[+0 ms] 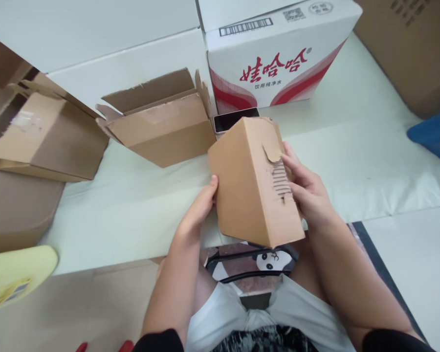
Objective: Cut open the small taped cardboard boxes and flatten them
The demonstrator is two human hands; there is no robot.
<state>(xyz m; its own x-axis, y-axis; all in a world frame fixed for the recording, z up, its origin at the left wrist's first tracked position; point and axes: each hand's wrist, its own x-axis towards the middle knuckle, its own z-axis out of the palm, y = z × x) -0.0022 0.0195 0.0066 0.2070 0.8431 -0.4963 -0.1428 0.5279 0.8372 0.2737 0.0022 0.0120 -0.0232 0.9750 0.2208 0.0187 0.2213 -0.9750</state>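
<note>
Between my hands, tilted near the front edge of the table, is a small brown cardboard box (238,181). Its right-hand side has a torn patch where the corrugated ridges show. My left hand (201,203) grips the box's left side, with the thumb on the face and the other fingers hidden behind it. My right hand (310,190) holds the right side, its fingers close to the torn patch. Behind the box lies a dark-screened phone (234,120), partly covered by it. An open cardboard box (168,127) with raised flaps stands to the left of the phone.
A white carton with red lettering (275,73) stands at the back. More brown boxes (51,132) are stacked at the left, and a large brown carton (407,49) is at the right. A blue object (434,134) and a yellow object (18,274) sit at the sides. Pale green cloth (366,161) covers the table.
</note>
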